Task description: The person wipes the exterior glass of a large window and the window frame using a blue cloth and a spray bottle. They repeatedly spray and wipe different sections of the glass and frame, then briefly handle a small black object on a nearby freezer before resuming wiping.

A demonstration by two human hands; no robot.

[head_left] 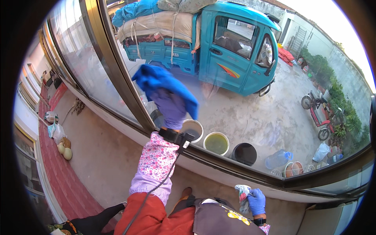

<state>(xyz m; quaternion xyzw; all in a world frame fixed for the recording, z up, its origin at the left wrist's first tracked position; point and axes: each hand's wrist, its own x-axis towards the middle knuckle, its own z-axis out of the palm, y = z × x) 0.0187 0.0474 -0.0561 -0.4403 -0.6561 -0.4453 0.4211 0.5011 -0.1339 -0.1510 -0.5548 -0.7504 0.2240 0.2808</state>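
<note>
Left hand [168,107]: gloved, raised at the window, bearing a blue cloth [168,84]. Fingers are hiding under the folds; whether they are gripping or lying flat, cannot tell.

Blue cloth: spreading over the lower left of the pane [270,117], just beside the metal frame [117,70]; its exact contact with the glass is not showing clearly.

Right hand [257,201]: gloved, well apart from the left, hanging low below the sill, closing on a crumpled pale rag [243,196].

Beyond the pane: a green bucket [216,144] and a dark bucket [244,154] are standing near the wall; a blue tricycle [231,55] is standing behind.

Step, as judged: the left hand is apparently wiping the glass. Next move, as judged: calling for steady, flat pressure along the frame edge, the rag staying clear.
</note>
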